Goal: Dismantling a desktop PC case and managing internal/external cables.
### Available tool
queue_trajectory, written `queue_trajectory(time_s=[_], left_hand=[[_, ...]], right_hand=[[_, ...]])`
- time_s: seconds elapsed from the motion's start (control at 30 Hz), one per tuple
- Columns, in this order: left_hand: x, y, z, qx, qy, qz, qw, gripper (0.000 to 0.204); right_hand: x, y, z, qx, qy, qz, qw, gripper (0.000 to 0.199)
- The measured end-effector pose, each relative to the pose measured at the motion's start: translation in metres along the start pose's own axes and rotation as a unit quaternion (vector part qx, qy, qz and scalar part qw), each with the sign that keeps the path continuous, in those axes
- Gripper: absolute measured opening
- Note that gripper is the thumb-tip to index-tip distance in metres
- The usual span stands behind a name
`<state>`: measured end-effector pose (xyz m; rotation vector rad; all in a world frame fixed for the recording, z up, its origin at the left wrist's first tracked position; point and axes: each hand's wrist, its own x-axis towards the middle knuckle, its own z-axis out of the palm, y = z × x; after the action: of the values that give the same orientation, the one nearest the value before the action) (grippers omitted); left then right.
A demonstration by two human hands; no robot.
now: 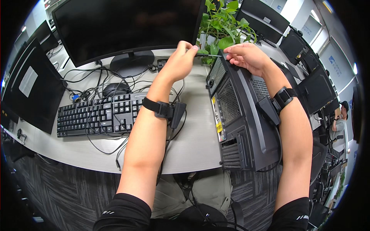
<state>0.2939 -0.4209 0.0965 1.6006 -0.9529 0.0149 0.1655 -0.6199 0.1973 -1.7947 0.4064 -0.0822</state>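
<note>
My left hand (pixel 181 61) is closed around the dark handle of a screwdriver (pixel 210 56). Its thin metal shaft points right, and the tip meets the far upper corner of a black computer case (pixel 252 115). The case stands at the table's right edge, with its vented, port-bearing back panel facing left. Over that same corner is my right hand (pixel 246 56), fingers loosely bent and apart beside the screwdriver tip. Nothing shows in the right hand. Any screw at the tip is too small to make out.
A black keyboard (pixel 102 115) lies left of my left forearm, with tangled cables and a mouse (pixel 116 89) behind it. A large monitor (pixel 127 30) stands at the back, beside a leafy green plant (pixel 227 23). Further right, a person (pixel 340 123) sits in the distance.
</note>
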Motion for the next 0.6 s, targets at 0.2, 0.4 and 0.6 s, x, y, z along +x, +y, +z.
queue_trajectory(time_s=[0.2,0.4,0.6], left_hand=[[0.0022,0.0008,-0.0054,0.030,-0.052,-0.062,0.996,0.031],[-0.0001,0.0018,-0.0022,-0.157,-0.042,-0.103,0.981,0.033],[0.0046,0.0002,-0.0078,-0.002,-0.096,-0.091,0.991,0.035]], right_hand=[[0.0012,0.0001,-0.0012,-0.010,0.002,0.002,1.000,0.022],[0.0011,0.0007,-0.0009,-0.006,0.010,0.002,1.000,0.022],[0.0015,0.0004,-0.0010,-0.011,-0.001,0.003,1.000,0.022]])
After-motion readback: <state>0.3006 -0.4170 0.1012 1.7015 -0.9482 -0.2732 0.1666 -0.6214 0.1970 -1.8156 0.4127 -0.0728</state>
